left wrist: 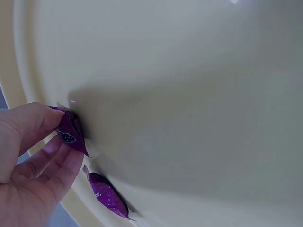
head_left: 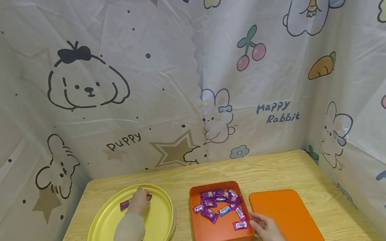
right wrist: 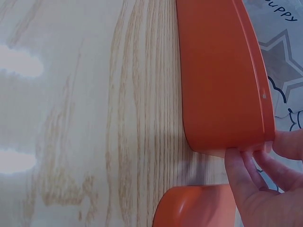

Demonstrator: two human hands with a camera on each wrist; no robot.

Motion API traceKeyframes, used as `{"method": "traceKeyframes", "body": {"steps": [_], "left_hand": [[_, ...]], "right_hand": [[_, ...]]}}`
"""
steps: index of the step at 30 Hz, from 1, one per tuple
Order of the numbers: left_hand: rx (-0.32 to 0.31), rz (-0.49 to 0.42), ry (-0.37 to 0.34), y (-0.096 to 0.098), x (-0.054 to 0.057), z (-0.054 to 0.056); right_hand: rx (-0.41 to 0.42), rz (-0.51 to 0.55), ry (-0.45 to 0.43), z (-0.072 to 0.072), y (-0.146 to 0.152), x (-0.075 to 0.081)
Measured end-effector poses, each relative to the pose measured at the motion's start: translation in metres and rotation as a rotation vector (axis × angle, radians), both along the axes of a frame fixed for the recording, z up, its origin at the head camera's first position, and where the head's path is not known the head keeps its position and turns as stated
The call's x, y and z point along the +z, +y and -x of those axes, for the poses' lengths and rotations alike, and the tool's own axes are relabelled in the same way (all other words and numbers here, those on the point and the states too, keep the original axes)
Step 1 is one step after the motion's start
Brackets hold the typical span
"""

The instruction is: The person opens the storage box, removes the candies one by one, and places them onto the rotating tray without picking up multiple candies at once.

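Observation:
In the head view my left hand (head_left: 140, 201) is over the far part of a round yellow tray (head_left: 97, 226). Its thumb and fingers pinch a purple wrapped candy (left wrist: 71, 130), seen closely in the left wrist view. Another purple candy (left wrist: 108, 195) lies on the tray beside those fingertips. My right hand (head_left: 267, 229) holds the right side wall of an orange box (head_left: 211, 239), thumb at the rim and fingers against the outer wall. Several purple, pink and blue wrapped candies (head_left: 209, 215) lie in the box, mostly towards its far and right sides.
A flat orange lid (head_left: 286, 211) lies on the wooden table (head_left: 180, 177) to the right of the box, close to my right hand. Printed cloth (head_left: 164, 100) hangs behind the table and along both sides.

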State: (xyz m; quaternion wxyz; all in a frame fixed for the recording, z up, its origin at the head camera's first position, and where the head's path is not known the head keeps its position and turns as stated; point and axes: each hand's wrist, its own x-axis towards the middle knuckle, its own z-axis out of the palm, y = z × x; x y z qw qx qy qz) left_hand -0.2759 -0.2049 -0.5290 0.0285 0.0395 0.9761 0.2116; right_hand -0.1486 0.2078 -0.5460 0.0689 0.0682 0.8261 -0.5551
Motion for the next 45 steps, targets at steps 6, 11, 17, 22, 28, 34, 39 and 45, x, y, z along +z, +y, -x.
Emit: {"method": "traceKeyframes", "body": {"steps": [6, 11, 17, 22, 28, 34, 39, 45], "left_hand": [[0.003, 0.007, -0.001, 0.0, 0.0, 0.0], [-0.009, 0.004, 0.009, 0.0, 0.001, -0.002], [-0.01, 0.006, 0.001, 0.0, 0.002, -0.003], [0.008, -0.008, 0.017, 0.0, 0.005, -0.006], [0.048, -0.038, 0.22, 0.005, 0.015, -0.003], [-0.011, -0.023, 0.323, 0.026, 0.03, 0.005], [-0.141, 0.05, 0.315, 0.052, 0.038, 0.011], [-0.318, 0.078, 0.271, 0.088, 0.045, 0.01]], "right_hand": [[-0.012, -0.008, -0.005, 0.0, 0.0, 0.001], [-0.009, -0.007, -0.006, 0.0, 0.0, 0.001], [-0.004, -0.002, -0.012, -0.001, -0.001, 0.002], [-0.004, -0.005, -0.015, -0.001, -0.001, 0.002], [-0.005, -0.011, -0.001, -0.001, 0.0, 0.001], [0.005, -0.012, 0.02, -0.001, 0.001, 0.001], [-0.009, -0.018, 0.009, -0.001, 0.001, 0.0], [-0.001, -0.006, 0.012, -0.001, 0.0, 0.001]]}}
